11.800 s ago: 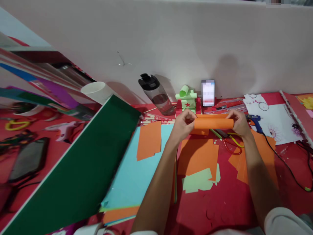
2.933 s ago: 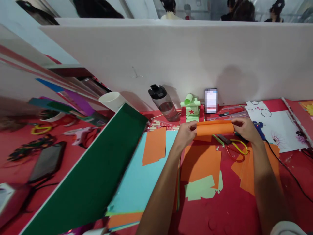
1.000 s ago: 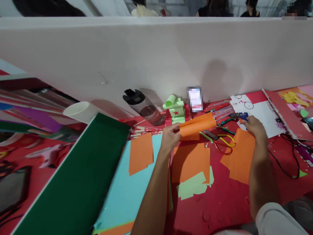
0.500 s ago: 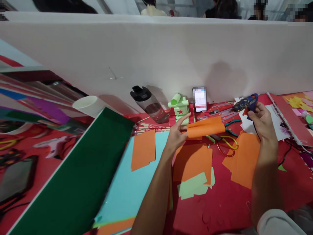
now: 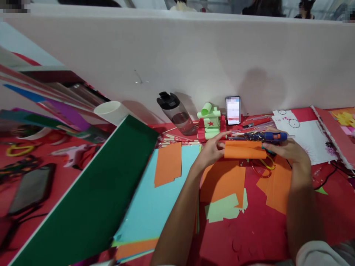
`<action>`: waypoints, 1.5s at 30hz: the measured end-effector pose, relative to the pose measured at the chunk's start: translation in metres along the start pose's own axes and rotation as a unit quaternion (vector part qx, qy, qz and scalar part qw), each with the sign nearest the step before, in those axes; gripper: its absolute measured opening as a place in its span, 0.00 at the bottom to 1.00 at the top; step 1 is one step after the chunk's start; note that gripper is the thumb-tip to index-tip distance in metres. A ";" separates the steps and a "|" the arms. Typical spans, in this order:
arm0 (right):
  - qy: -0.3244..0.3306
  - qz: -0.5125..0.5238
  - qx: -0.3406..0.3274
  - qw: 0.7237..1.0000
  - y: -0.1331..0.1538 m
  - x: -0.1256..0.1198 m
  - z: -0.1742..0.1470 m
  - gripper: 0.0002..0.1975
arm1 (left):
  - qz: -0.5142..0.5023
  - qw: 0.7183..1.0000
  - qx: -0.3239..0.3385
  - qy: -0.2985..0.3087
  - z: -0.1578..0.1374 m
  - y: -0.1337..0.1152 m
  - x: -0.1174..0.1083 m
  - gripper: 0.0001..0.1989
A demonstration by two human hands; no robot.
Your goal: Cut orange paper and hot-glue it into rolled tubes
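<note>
My left hand [image 5: 212, 150] pinches the left end of a folded or rolled piece of orange paper [image 5: 245, 150], its index finger stretched along the far side. My right hand [image 5: 291, 148] is closed around a blue glue gun [image 5: 276, 136], whose dark speckled front end points left, just behind the orange paper. The right thumb and fingertips lie close to the paper's right end; whether they touch it I cannot tell. Beyond my left hand stands a green and red paper model [image 5: 211, 123] with a red star. Yellow-and-red-handled scissors [image 5: 262, 171] lie partly under the paper.
Orange sheets [image 5: 223, 181] and light green scraps [image 5: 223, 208] lie on the red table [image 5: 249, 236]. Left are blue sheets [image 5: 155, 207] and a long green board [image 5: 91, 192]. A bottle [image 5: 179, 116] and a phone [image 5: 233, 111] stand by the white partition [image 5: 180, 59].
My right hand has brought the glue gun left and down, up to the far side of the orange paper. The left hand still holds the paper, now more level. The view has shifted slightly.
</note>
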State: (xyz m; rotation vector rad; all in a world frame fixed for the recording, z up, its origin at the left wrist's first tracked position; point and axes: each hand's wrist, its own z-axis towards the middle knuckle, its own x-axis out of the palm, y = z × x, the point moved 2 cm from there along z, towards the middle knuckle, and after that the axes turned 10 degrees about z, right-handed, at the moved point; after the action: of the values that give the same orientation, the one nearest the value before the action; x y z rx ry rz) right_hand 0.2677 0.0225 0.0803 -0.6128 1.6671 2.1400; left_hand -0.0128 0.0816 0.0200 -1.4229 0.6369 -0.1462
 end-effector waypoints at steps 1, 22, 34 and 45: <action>0.003 -0.005 -0.011 1.000 0.000 0.002 0.001 0.11 | 0.004 1.000 -0.002 0.003 0.000 0.001 0.001 0.41; 0.087 -0.088 -0.096 0.988 0.034 0.024 0.014 0.16 | 0.013 0.999 -0.002 0.032 -0.001 -0.003 0.007 0.40; 0.089 -0.115 -0.116 0.983 0.033 0.027 0.014 0.18 | 0.028 0.999 0.008 0.034 -0.002 -0.007 0.007 0.40; 0.062 -0.105 -0.105 0.987 0.035 0.024 0.014 0.16 | 0.039 0.999 -0.004 0.025 -0.003 -0.006 0.007 0.40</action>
State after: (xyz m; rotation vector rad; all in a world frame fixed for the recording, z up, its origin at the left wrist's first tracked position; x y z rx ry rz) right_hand 0.2275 0.0286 0.0984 -0.9563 1.3761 2.1746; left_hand -0.0067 0.0749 0.0235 -1.4027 0.7340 -0.1176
